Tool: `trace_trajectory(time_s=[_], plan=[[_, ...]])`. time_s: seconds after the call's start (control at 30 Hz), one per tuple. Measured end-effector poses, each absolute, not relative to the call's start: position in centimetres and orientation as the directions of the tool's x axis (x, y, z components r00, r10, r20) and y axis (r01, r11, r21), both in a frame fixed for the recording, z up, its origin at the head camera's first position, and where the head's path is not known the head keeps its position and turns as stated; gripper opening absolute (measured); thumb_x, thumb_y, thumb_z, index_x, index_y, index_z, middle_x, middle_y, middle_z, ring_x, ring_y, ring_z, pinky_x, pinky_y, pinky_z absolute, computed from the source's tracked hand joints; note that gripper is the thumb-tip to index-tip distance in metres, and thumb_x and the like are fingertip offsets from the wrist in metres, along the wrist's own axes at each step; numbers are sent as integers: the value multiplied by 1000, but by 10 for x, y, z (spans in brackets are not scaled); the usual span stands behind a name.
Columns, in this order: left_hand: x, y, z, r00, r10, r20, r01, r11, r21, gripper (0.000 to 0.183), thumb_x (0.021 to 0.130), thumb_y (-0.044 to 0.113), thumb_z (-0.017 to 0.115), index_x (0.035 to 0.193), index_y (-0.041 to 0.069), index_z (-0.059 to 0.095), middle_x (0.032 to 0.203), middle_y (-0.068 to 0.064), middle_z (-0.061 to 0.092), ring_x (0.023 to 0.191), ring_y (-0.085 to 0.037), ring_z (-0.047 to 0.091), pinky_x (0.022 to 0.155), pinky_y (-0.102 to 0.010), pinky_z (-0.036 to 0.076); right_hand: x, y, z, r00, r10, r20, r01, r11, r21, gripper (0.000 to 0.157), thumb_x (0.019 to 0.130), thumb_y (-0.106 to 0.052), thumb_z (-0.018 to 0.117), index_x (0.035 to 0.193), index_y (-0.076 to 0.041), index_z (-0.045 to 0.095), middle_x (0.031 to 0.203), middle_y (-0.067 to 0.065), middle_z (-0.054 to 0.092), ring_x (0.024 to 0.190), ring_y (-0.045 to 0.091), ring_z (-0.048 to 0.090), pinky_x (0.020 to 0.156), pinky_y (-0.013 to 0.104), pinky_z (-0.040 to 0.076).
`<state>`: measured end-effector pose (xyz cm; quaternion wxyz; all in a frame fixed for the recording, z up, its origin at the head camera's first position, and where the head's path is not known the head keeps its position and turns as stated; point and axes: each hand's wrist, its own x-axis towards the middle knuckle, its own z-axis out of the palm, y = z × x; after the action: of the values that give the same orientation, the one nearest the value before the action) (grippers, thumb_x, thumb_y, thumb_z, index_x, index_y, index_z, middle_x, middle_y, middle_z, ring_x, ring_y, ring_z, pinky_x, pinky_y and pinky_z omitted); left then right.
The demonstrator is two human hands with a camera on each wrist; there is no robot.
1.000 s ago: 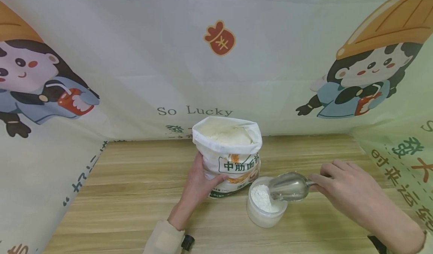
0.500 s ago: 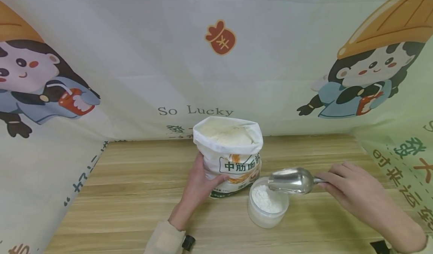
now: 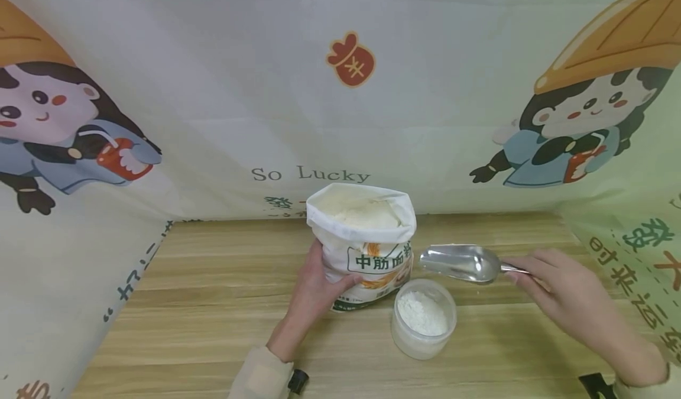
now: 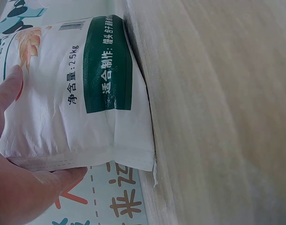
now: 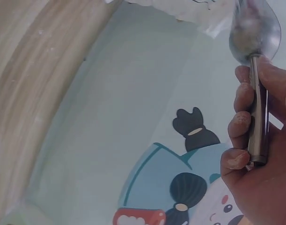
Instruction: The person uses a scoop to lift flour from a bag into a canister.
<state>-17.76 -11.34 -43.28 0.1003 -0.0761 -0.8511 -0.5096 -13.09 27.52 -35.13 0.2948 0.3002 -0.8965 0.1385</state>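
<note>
A white flour bag [image 3: 367, 269] stands with its top folded open, pale flour [image 3: 367, 213] showing inside. My left hand [image 3: 316, 286] grips the bag's left side, thumb across the front; in the left wrist view the thumb [image 4: 9, 89] presses the printed face. A metal scoop [image 3: 460, 263] is held by its handle in my right hand [image 3: 564, 292], above and behind a round clear tub [image 3: 422, 346]. White flour [image 3: 422, 313] is heaped in the tub. In the right wrist view curled fingers [image 5: 241, 122] wrap the scoop's handle [image 5: 259, 122].
The wood-grain table [image 3: 213, 304] extends left and right of the bag and tub. A printed cloth [image 3: 239, 91] hangs behind it and along both sides, close behind the bag. A few flour specks lie on the table.
The scoop has risen from the tub, levelled and moved back, clear of the flour; its bowl now looks emptied. My left hand and the bag have held still.
</note>
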Motion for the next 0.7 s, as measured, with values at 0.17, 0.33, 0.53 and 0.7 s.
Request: trace_trajectory(time_s=[0.17, 0.33, 0.53, 0.7], plan=[[-178, -113, -433, -970, 25, 243, 228, 458, 859, 102, 77, 22, 93, 156, 6, 32, 150, -18, 50, 140, -38, 47, 119, -55, 35, -134, 272, -334, -656, -408, 635, -582, 809, -81, 14, 95, -21, 76, 102, -9, 78, 87, -2, 71, 77, 15, 57, 58, 34, 50], [-178, -113, -432, -971, 25, 237, 222, 462, 859, 101, 76, 22, 94, 156, 7, 33, 149, -18, 51, 139, -36, 48, 119, -54, 36, -141, 265, -316, -644, -396, 654, -567, 822, -60, 18, 98, -23, 72, 104, -6, 78, 86, 1, 68, 77, 18, 54, 58, 36, 48], [-177, -113, -432, -971, 25, 236, 220, 470, 855, 104, 76, 22, 94, 157, 6, 31, 151, -18, 50, 140, -36, 47, 119, -54, 35, -149, 250, -303, -653, -403, 641, -560, 827, -51, 19, 87, -9, 81, 105, -5, 78, 90, 7, 72, 82, 25, 59, 61, 43, 50], [-176, -113, -431, -973, 18, 231, 211, 481, 851, 105, 77, 23, 93, 158, 7, 30, 153, -19, 48, 141, -37, 46, 120, -54, 34, -156, 238, -296, -678, -412, 609, -545, 837, -41, 20, 86, -12, 82, 105, -6, 78, 86, 6, 71, 78, 26, 59, 60, 42, 48]])
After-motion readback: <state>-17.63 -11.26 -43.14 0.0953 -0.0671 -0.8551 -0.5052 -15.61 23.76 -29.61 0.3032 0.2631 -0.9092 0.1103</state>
